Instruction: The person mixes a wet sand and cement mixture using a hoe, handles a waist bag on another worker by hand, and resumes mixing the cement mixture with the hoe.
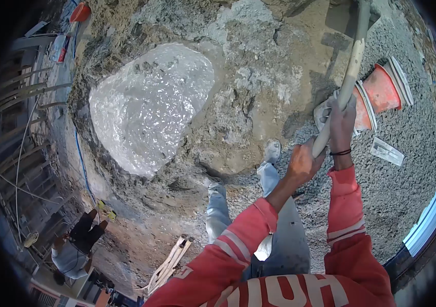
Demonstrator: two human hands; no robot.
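Note:
Both my hands grip the long, pale wooden handle of a hoe point(353, 64). My left hand point(304, 161) is closed round the handle's near end. Just above it, my right hand point(342, 123) wraps the handle farther along, a dark band on the wrist. The hoe's flat metal blade point(342, 19) lies over the ground at the top edge, partly cut off by the frame. To the left, a pool of wet grey cement mix point(151, 102) shines inside a rim of sand and gravel. My right hand partly covers orange buckets point(383, 89) lying tipped on the gravel.
Grey gravel point(382, 204) spreads on the right, with a whitish flat piece point(387, 151) on it. Wooden sticks point(169, 263) lie at lower left. Another person point(77, 245) is farther left, near a blue hose point(82, 163). An orange container point(80, 12) is at top left.

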